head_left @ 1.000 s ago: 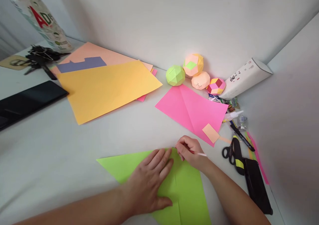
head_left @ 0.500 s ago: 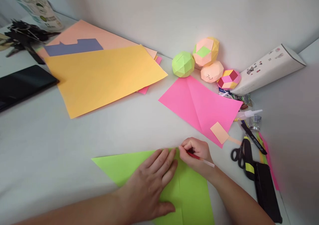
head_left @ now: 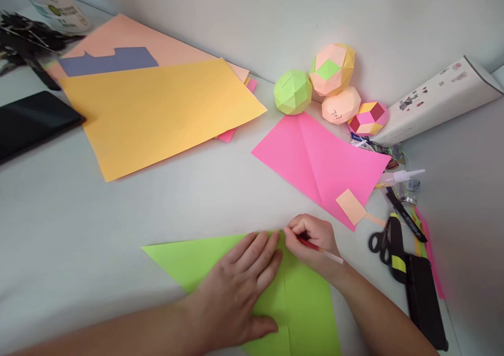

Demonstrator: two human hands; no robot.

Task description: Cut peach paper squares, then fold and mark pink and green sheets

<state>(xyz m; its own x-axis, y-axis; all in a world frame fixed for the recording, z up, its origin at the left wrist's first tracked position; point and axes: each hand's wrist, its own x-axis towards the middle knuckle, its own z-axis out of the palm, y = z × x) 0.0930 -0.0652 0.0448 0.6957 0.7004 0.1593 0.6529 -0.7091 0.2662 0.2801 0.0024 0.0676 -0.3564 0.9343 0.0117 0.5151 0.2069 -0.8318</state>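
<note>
A sheet of light green paper lies in front of me, with a thin line down its middle and a pointed corner at the left. My left hand rests flat on it, fingers stretched toward its far edge and thumb apart. Close by at that edge, my right hand is closed in a pinch around a slim red, pen-like tool with a pale rear end. Its tip is hidden by my fingers, so I cannot tell its exact kind.
Yellow paper covers other sheets at the back left, beside a black phone-like slab. Pink paper lies beyond my right hand, below several paper polyhedra, including a green one. Black scissors and a dark case lie right.
The view has shifted slightly, so the background things sit a little differently. Both hands keep nearly the same place on the green paper, and the grip on the red tool is unchanged.
</note>
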